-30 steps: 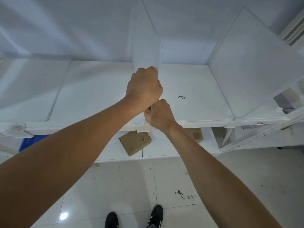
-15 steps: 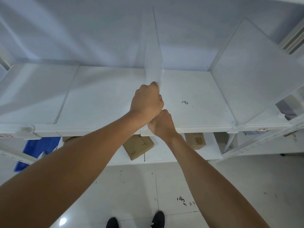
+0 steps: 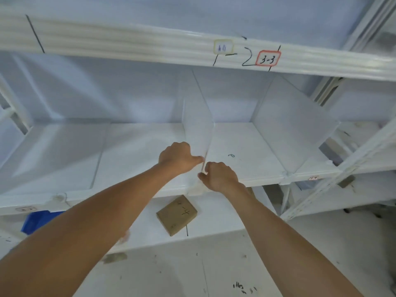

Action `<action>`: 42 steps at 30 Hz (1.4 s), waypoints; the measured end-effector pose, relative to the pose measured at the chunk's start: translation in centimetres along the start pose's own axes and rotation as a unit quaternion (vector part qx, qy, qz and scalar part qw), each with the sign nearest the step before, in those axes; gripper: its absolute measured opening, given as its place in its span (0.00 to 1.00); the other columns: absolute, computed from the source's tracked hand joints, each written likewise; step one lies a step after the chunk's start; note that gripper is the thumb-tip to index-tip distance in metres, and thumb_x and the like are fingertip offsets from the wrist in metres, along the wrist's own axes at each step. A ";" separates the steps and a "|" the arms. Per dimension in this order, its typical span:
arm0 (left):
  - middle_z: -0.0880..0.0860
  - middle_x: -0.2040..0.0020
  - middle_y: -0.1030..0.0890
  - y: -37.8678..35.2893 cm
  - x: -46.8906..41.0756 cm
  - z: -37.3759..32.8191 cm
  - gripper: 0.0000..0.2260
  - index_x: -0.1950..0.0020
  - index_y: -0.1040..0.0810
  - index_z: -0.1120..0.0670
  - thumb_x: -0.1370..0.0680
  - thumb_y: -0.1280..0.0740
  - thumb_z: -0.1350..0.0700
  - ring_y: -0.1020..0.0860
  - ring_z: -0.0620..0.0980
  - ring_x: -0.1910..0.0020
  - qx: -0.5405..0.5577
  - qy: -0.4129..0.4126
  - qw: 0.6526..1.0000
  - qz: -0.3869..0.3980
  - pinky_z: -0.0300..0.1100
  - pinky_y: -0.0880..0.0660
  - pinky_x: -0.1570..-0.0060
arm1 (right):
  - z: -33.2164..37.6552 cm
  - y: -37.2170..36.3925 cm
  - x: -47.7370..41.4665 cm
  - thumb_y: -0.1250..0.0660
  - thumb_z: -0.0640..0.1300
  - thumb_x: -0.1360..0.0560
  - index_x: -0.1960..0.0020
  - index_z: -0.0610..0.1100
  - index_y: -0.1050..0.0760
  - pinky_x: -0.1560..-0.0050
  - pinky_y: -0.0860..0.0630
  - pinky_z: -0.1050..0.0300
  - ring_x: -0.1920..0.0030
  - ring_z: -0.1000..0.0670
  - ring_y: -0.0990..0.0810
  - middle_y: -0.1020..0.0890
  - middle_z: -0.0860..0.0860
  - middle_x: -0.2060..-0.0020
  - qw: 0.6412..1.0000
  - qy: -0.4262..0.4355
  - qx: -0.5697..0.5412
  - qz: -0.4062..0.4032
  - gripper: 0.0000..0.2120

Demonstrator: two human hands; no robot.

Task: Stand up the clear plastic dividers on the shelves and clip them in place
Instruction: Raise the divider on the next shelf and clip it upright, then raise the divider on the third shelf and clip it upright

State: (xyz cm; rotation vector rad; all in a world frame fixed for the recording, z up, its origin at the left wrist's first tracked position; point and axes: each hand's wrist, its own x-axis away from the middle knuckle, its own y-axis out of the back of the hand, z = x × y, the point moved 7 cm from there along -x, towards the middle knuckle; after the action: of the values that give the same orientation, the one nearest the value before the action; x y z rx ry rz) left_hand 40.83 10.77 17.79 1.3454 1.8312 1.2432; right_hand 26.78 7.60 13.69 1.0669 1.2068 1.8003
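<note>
Both hands, the left hand (image 3: pixel 179 159) and right hand (image 3: pixel 219 176), pinch the upright divider's (image 3: pixel 198 127) front edge at the shelf (image 3: pixel 137 151) lip.

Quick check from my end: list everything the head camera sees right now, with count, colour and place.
Divider between the hands: one, clear, upright on the middle shelf.
Divider to the right: one, clear, upright, clip at the shelf's front edge.
Middle shelf: one, white, in front of the person.
Upper shelf edge: one, white, across the top.
Label 3-3: one, red-bordered, on the upper shelf edge.
Cardboard box: one, brown, on the lower shelf.
Bin: one, blue, lower left, partly hidden.
Floor: white tiles, scuffed.
Left hand: at the divider's front edge.
Right hand: at its base.
</note>
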 end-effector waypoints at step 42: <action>0.52 0.28 0.25 37.8 21.2 35.5 0.37 0.27 0.29 0.49 0.26 0.47 0.27 0.26 0.57 0.32 -0.179 0.076 0.974 -0.116 0.54 0.29 0.38 | 42.3 16.0 16.2 0.39 0.61 0.21 0.34 0.47 0.23 0.35 0.25 0.45 0.37 0.43 0.23 0.20 0.48 0.35 0.982 0.156 0.010 -0.110 0.23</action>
State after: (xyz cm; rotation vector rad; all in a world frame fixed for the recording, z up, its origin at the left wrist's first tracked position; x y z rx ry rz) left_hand 79.14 45.99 38.69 0.8366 1.7008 1.4934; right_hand 56.78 31.98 42.20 0.6459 1.4667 1.8273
